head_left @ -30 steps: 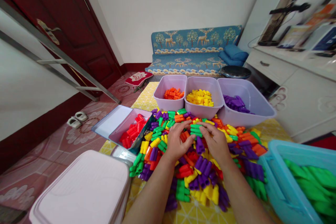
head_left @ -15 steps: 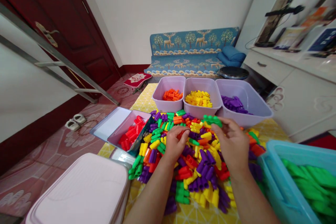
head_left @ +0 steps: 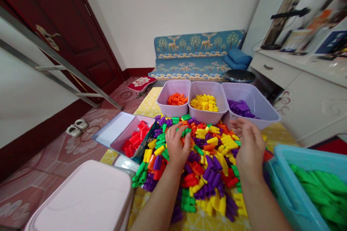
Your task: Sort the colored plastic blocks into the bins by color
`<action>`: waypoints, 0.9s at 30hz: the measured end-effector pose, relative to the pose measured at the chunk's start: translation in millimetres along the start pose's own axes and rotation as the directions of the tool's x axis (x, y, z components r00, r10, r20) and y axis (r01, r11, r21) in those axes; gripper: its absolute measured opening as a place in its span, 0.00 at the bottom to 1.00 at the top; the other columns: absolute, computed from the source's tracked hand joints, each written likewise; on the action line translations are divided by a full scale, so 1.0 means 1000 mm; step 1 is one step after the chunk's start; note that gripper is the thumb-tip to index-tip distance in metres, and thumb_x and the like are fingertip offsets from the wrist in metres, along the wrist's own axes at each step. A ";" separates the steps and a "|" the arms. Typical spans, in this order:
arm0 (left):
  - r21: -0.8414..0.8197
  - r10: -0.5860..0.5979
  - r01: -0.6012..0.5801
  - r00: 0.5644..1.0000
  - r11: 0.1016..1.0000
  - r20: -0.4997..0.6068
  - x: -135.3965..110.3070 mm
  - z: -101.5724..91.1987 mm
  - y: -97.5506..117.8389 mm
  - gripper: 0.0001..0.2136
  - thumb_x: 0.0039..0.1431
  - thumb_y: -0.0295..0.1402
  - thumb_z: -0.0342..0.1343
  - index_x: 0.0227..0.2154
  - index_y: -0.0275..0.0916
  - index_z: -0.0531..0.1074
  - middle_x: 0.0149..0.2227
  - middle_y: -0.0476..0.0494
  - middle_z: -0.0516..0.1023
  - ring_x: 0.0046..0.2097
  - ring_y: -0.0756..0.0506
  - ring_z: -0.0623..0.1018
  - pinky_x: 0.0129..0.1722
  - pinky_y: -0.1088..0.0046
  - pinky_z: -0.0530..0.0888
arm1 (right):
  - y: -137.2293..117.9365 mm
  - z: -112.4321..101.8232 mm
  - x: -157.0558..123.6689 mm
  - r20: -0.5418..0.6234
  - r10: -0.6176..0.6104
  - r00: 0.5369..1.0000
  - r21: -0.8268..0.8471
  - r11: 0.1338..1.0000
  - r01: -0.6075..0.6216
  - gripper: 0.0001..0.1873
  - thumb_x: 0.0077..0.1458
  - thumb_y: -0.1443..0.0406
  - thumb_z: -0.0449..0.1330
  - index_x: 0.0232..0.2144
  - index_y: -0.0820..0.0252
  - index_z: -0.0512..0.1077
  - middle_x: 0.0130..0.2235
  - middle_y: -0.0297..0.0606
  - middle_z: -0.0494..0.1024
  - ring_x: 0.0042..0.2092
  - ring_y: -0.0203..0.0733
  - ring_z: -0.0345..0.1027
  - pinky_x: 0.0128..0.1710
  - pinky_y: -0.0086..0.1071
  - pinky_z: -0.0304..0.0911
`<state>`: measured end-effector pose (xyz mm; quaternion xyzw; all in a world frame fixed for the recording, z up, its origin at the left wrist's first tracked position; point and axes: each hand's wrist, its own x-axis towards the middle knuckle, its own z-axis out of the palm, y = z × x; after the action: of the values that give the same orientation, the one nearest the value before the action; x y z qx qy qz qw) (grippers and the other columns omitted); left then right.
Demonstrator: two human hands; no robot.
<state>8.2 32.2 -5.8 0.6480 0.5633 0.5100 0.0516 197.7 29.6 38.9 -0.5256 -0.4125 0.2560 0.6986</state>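
Observation:
A heap of small plastic tube pieces point(head_left: 208, 166) in green, purple, yellow, orange and red covers the yellow tablecloth point(head_left: 148, 104). My left hand point(head_left: 176, 147) rests on the heap's left side, fingers curled down among green and orange pieces; what they grip is hidden. Over the heap's right side hovers my right hand point(head_left: 249, 147), palm down, fingers spread and slightly blurred, nothing seen in it. It is close to the blue bin point(head_left: 284, 175) holding green pieces.
Three lilac bins stand behind the heap: orange pieces point(head_left: 173, 111), yellow pieces point(head_left: 208, 116), purple pieces point(head_left: 261, 110). A lilac bin of red pieces point(head_left: 119, 140) sits at left. A white lidded box point(head_left: 81, 195) is at near left. White cabinet at right, sofa behind.
My right hand lifted a cluster of green pieces from the heap's middle and swung right; now it is spread with no green pieces visible. My left hand shifted slightly left on the heap.

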 end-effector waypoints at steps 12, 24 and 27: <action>0.005 -0.027 0.027 0.962 1.000 0.271 0.001 0.003 -0.004 0.25 0.52 0.30 0.54 0.56 0.40 0.65 0.52 0.39 0.73 0.54 0.38 0.71 0.57 0.57 0.65 | 0.038 0.023 -0.019 0.690 0.020 0.723 -0.427 0.818 0.385 0.34 0.49 0.62 0.61 0.59 0.52 0.62 0.57 0.42 0.70 0.58 0.51 0.62 0.58 0.50 0.57; -0.414 0.029 0.101 0.955 0.905 0.296 0.003 0.004 -0.001 0.27 0.45 0.20 0.52 0.51 0.40 0.69 0.54 0.43 0.72 0.54 0.43 0.72 0.58 0.63 0.67 | 0.035 0.023 -0.018 0.686 0.133 0.715 -0.315 0.941 0.128 0.31 0.49 0.65 0.60 0.57 0.53 0.64 0.58 0.40 0.69 0.58 0.47 0.63 0.59 0.46 0.57; -0.442 0.024 0.119 0.952 0.889 0.305 0.003 0.003 -0.001 0.26 0.44 0.20 0.52 0.50 0.39 0.70 0.54 0.43 0.73 0.57 0.43 0.70 0.60 0.62 0.64 | 0.032 0.023 -0.017 0.711 0.120 0.693 -0.244 0.966 0.082 0.28 0.49 0.65 0.60 0.55 0.54 0.66 0.56 0.39 0.71 0.55 0.45 0.66 0.57 0.43 0.61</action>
<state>9.5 36.7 -5.9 0.6739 0.4294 0.5211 0.2999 171.4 38.0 5.9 -0.4732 -0.6768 0.3930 0.4044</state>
